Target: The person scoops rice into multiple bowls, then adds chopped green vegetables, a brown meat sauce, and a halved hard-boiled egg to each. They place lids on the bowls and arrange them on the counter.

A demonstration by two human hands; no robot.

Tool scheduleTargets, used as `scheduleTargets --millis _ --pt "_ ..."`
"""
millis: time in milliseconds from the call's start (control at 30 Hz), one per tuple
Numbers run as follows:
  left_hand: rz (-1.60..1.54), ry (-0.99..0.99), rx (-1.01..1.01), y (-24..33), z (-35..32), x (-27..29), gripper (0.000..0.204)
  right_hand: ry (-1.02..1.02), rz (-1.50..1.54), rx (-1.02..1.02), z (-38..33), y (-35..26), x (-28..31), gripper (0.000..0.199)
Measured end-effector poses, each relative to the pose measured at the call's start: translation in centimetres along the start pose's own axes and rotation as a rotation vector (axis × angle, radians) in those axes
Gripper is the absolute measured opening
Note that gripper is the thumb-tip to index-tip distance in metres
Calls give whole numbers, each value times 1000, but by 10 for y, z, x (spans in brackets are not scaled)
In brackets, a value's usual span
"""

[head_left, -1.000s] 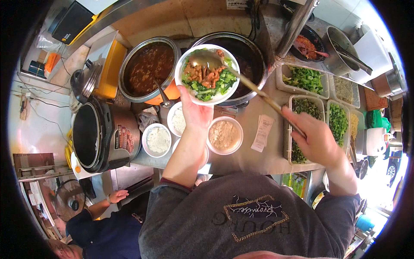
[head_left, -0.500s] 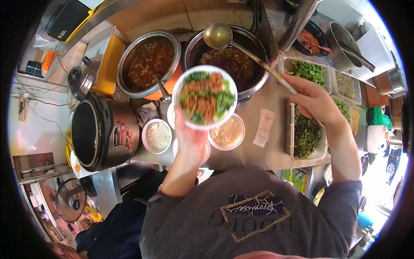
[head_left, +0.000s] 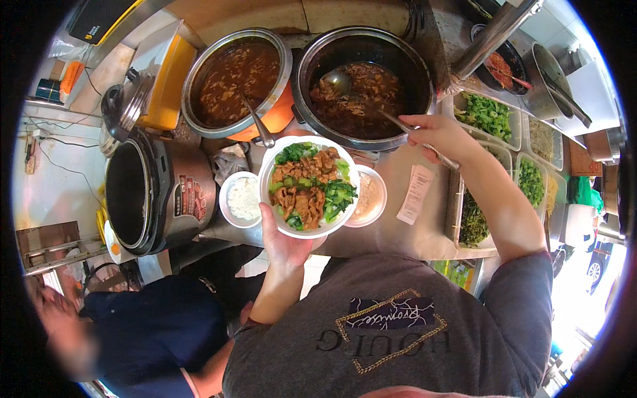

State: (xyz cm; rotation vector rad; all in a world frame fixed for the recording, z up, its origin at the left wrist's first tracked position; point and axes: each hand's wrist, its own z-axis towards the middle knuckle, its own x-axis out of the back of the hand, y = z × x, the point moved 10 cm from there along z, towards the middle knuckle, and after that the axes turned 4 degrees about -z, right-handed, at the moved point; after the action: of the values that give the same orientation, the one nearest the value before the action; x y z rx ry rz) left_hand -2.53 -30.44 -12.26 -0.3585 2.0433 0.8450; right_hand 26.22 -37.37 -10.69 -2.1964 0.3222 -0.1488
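My left hand [head_left: 285, 244] holds up a white bowl [head_left: 265, 174] from underneath. Browned meat pieces [head_left: 302, 199] and cooked green vegetables [head_left: 340, 194] fill it. In my right hand [head_left: 436, 136] is a long-handled ladle [head_left: 337, 81], gripped by its handle. Its scoop rests in brown stew inside the right-hand dark pot [head_left: 302, 109]. To the left, a second pot of brown stew [head_left: 194, 109] has an orange side, with a spoon [head_left: 257, 123] leaning out. Partly covered by the held bowl are a bowl with white contents [head_left: 224, 202] and one with tan contents [head_left: 380, 199].
A tall lidless cooker [head_left: 194, 199] stands on the left. A printed paper slip [head_left: 415, 194] lies on the steel counter. On the right are tubs of chopped greens [head_left: 490, 119] and a metal pot [head_left: 551, 76]. A person in dark blue [head_left: 156, 325] is at lower left.
The ladle has come down from above the right pot into its stew. My left hand and the bowl have shifted slightly lower. The person at lower left has come further into view.
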Motion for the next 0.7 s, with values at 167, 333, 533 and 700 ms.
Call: scheduleTargets --millis 167,333,533,700 --pt "-25 -45 -25 -4 13 -11 83 65 -26 85 -27 -4 7 61" --pt "-74 -57 -127 -11 38 -24 75 79 -92 132 -103 -27 5 57" --pt "-187 -223 -111 -11 60 -56 79 116 -320 201 -201 -14 -4 55" --pt "-290 -166 -23 -17 67 -63 71 292 -648 449 -207 -22 -18 54"
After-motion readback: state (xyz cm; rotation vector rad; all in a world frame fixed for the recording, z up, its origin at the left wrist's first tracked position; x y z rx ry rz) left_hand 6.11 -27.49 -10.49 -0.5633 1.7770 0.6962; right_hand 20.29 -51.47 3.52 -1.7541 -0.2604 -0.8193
